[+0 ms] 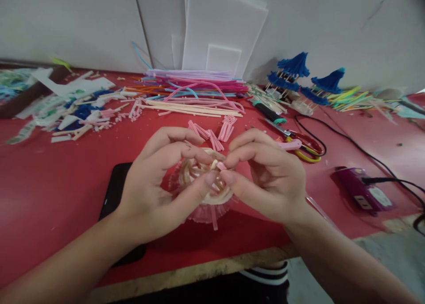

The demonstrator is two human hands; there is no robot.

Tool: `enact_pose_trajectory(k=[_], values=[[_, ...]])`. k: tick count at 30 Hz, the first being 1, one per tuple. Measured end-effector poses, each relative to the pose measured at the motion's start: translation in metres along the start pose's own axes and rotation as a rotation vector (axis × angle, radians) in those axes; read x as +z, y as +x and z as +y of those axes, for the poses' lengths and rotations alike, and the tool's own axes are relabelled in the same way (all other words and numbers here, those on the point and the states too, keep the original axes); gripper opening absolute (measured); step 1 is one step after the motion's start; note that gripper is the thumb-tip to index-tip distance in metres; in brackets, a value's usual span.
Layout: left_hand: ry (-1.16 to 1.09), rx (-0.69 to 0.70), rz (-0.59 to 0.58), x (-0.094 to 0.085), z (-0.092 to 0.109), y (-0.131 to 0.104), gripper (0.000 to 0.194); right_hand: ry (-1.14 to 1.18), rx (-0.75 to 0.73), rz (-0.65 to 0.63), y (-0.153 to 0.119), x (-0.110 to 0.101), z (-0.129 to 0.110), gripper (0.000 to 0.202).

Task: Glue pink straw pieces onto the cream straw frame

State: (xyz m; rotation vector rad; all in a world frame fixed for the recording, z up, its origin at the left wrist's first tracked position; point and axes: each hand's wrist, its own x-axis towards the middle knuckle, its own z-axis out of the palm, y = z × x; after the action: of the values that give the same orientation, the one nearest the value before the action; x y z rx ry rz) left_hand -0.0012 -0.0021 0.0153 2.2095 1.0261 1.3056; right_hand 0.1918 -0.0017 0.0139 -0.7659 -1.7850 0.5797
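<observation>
At frame centre, I have left fingers [210, 178] pinching a cream piece [214, 164], right fingers [229, 176] a pink piece [221, 166].

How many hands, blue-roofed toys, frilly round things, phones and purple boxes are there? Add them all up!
Hands: 2 (left hand, right hand)
Blue-roofed toys: 2
Frilly round thing: 1
Phone: 1
Purple box: 1
Total: 7

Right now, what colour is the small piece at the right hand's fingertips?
Pink; the small piece shows best in the head view.
</observation>
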Motion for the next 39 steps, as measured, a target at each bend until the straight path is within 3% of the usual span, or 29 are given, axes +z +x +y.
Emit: enact_pose_trajectory(k=[10, 39], values=[[-0.017, -0.029, -0.006, -0.0012, -0.0002, 0.0029, 0.015, -0.001, 0.002, 0.054, -0.0006, 0.0008, 0.0006, 0.010], [-0.056, -0.016, 0.013, -0.0030, -0.0022, -0.0005, 0.014, 0.007, 0.012, 0.016, -0.0025, -0.0002, 0.0025, 0.011]])
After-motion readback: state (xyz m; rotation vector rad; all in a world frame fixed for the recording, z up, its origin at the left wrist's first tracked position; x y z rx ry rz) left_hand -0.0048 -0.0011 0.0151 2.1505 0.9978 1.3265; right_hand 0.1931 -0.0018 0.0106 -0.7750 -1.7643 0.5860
